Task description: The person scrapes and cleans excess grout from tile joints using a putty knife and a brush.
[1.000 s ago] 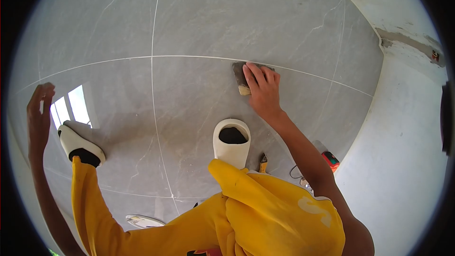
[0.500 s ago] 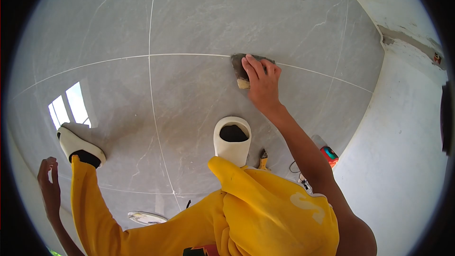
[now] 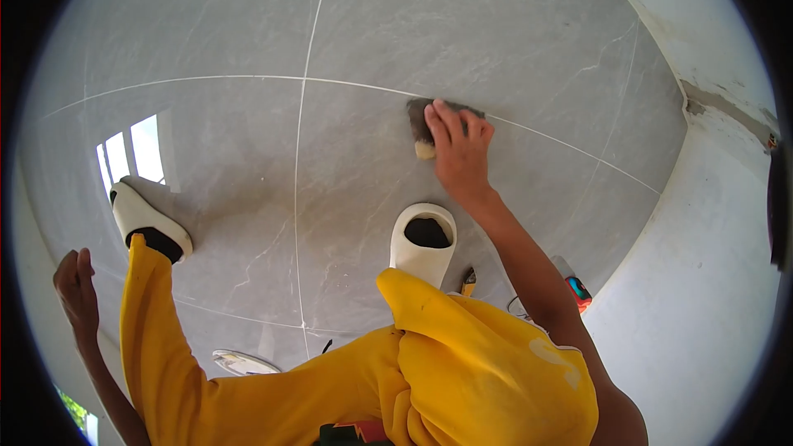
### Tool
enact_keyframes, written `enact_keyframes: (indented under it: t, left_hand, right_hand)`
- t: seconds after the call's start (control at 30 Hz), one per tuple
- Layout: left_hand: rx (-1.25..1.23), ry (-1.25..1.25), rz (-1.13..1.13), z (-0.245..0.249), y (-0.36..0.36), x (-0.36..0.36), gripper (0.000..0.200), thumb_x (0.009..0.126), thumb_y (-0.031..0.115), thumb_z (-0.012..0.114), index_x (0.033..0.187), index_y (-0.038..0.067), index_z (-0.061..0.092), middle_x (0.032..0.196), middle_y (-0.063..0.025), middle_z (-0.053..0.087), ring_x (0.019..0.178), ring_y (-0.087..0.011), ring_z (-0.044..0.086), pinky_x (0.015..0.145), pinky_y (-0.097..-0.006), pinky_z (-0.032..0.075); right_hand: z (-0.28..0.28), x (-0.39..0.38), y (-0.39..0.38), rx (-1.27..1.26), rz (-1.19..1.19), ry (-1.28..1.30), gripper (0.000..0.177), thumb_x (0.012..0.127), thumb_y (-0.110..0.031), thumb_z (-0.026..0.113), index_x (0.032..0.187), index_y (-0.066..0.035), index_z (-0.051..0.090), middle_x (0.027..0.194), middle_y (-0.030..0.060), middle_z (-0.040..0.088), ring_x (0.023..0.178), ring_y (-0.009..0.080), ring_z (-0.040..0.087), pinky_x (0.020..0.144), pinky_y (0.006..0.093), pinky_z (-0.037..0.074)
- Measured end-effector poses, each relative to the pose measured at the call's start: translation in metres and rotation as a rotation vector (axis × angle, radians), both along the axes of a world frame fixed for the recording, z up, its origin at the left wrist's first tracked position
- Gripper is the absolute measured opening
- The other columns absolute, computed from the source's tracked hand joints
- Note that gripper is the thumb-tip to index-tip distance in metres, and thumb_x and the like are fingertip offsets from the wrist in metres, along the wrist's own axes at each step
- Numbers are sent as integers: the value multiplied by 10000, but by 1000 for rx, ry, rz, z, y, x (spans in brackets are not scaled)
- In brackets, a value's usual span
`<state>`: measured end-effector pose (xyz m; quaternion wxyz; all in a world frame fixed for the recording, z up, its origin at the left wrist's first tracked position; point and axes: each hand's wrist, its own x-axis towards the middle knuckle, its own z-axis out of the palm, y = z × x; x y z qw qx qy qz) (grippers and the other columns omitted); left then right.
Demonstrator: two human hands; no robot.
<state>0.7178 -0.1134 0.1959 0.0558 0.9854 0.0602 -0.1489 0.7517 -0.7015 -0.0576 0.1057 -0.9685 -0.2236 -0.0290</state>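
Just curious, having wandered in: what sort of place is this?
Likely a room being freshly tiled: large grey floor tiles, white grout lines, an unfinished wall base, and the right hand pressing a sponge on a joint.

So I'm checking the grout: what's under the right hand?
A grey sponge pressed flat on the tiled floor at a grout line. The right hand covers most of it.

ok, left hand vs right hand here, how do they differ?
The right hand presses a grey sponge on the grout line; the left hand holds nothing. The right hand is stretched forward with fingers flat; the left hand hangs back beside the yellow trouser leg, fingers loosely curled. Both are bare.
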Motion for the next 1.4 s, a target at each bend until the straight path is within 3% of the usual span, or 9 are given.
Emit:
enact_keyframes:
  t: [0.03,0.1,0.17,0.4,0.57,0.87,1.07,1.2,1.4]
  left_hand:
    - [1,5,-70,9,-9,1,257,988,61,569,778,-13,441,694,-70,441,606,-150,407,566,-330,382]
    - [-20,-58,-110,14,-58,8,92,971,-14,548,880,-10,534,776,-92,530,692,-176,519,652,-329,463]
    - [-42,45,-74,22,-54,-1,220,932,-114,531,1068,22,636,921,-120,644,859,-226,647,826,-338,537]
    - [-219,212,196,10,-57,-20,141,943,3,603,1080,4,635,974,-103,687,888,-207,665,835,-337,521]
    - [-195,106,160,9,-65,-17,133,941,32,607,1057,-21,644,942,-103,693,837,-190,652,828,-327,516]
    - [-182,97,143,16,-63,-16,125,936,74,639,1052,31,662,928,-104,693,846,-207,646,833,-337,517]
    - [-252,140,208,22,-61,-15,165,947,73,631,1107,52,667,1004,-97,695,922,-212,648,860,-359,522]
    - [-234,75,222,19,-61,-17,168,942,77,634,1104,51,669,987,-94,693,908,-214,644,871,-363,515]
    - [-381,41,230,13,-88,-21,202,900,54,618,1093,17,663,945,-102,697,864,-208,651,868,-347,508]
  right_hand:
    - [-1,9,5,12,-34,1,415,816,-54,603,1230,-51,615,1330,52,528,1022,269,478,823,461,373]
    - [3,-10,17,-5,51,16,426,816,-55,606,1242,-55,608,1328,53,527,1031,268,478,818,466,377]
    - [6,-12,27,-11,106,41,439,817,-44,596,1256,-51,598,1327,55,528,1045,272,480,834,462,370]
    - [10,28,76,-21,143,29,436,831,-61,590,1266,-39,583,1303,60,528,1051,270,483,844,451,368]
    - [8,57,96,-14,129,0,390,829,-83,599,1217,-46,602,1273,56,531,1038,266,486,825,436,379]
    - [20,81,102,32,914,-20,374,854,-143,595,1203,-14,629,1201,92,561,958,249,497,781,405,430]
    - [27,49,138,-251,736,41,425,835,-102,582,1238,32,597,1197,107,558,899,239,506,722,379,421]
    - [10,63,162,-202,437,-63,371,851,-153,585,1184,5,627,1140,106,561,887,214,484,672,368,390]
    - [9,56,157,-214,419,-64,254,932,-148,579,1127,8,629,1107,63,556,852,194,479,655,367,378]
